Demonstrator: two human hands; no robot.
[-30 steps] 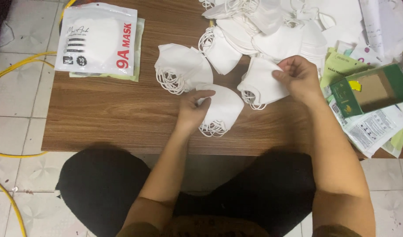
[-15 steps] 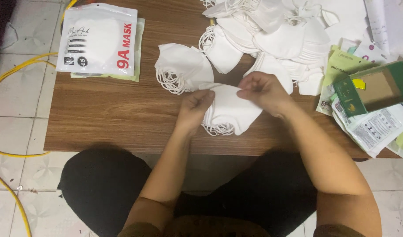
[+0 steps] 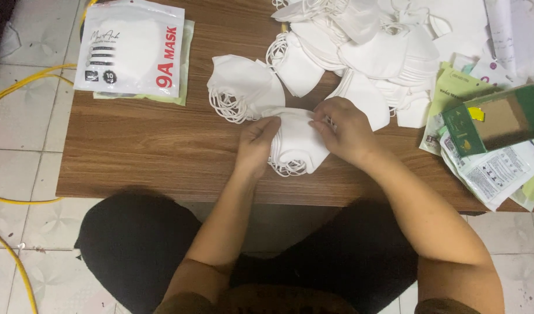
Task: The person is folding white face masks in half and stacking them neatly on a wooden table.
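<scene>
Between both hands, mask stack (image 3: 296,142), loops toward person

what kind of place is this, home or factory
Probably a small home or workshop packing spot, not a factory line: a low wooden table on tiled floor, loose white masks, and sealed mask packs.

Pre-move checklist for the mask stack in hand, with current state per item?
1. Both hands on the small stack of white masks: ok, left hand on its left edge, right hand on its right.
2. Stack rests on the wooden table: ok.
3. Stack edges aligned: cannot tell, hands cover the sides.
4. Ear loops free: cannot tell, loops bunch at the lower edge.
5. Stack clear of the neighbouring mask stack: not ok, they appear to touch.
6. Sealed mask pouch out of the way: ok.
</scene>
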